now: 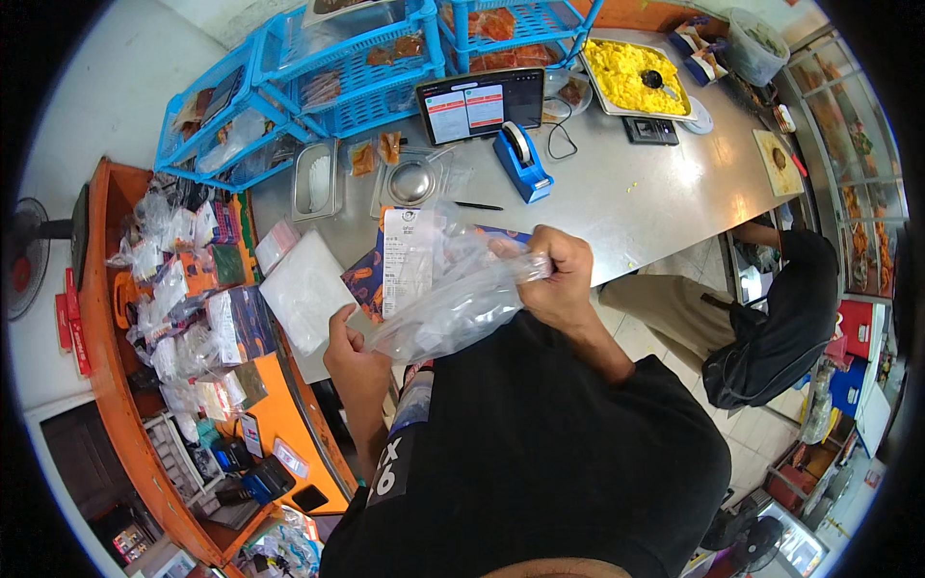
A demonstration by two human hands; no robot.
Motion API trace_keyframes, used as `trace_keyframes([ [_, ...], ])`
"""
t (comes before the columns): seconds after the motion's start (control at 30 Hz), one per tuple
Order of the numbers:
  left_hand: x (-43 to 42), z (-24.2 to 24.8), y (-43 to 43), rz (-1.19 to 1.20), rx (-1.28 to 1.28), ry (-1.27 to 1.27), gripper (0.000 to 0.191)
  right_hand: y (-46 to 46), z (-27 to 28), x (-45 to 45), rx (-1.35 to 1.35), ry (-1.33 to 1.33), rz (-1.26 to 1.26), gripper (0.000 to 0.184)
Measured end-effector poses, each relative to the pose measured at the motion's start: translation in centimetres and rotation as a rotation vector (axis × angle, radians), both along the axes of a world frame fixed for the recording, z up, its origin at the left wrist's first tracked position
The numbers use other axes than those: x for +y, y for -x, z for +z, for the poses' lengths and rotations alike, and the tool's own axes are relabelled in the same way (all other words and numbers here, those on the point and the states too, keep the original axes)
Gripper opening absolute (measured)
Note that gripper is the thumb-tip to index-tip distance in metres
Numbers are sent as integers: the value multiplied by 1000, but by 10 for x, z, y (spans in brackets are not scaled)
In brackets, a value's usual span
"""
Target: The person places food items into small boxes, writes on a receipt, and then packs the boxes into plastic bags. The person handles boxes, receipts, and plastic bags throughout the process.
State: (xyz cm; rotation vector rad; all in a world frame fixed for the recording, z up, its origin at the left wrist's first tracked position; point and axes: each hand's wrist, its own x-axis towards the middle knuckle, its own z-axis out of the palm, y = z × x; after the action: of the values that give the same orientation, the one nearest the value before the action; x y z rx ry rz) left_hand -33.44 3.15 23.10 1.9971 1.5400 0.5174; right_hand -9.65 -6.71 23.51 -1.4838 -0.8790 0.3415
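My right hand (558,271) grips a bunched end of a clear plastic bag (455,318), which stretches in front of my chest. At the other end of the bag is my left hand (359,368), with one finger pointing up and the others curled; whether it pinches the plastic cannot be told. Beyond the bag lies a dark blue and orange patterned box (367,278), partly covered by it. A printed paper slip (406,260) rests on that box. Left of the box is a stack of white plastic bags or sheets (307,289).
A blue tape dispenser (524,162), a tablet (480,108), a pen (478,206) and a tray of yellow food (636,76) occupy the steel table (600,195). Blue racks (361,72) line the back. Bagged boxes (195,289) crowd the left shelf. A person (773,318) bends at the right.
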Motion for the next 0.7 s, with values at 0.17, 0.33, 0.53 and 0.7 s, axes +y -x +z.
trace_keyframes([
  [0.17,-4,4,-52,-393,-315,-785,45,7,6,4,-22,-31,399,40],
  [0.33,21,13,-15,-405,-154,-660,42,-16,-5,1,-411,256,114,41],
  [0.53,48,9,12,-209,130,-848,22,-42,-7,-7,-435,210,306,62],
  [0.7,81,10,115,216,-25,-96,25,-63,-81,-7,-291,399,440,94],
])
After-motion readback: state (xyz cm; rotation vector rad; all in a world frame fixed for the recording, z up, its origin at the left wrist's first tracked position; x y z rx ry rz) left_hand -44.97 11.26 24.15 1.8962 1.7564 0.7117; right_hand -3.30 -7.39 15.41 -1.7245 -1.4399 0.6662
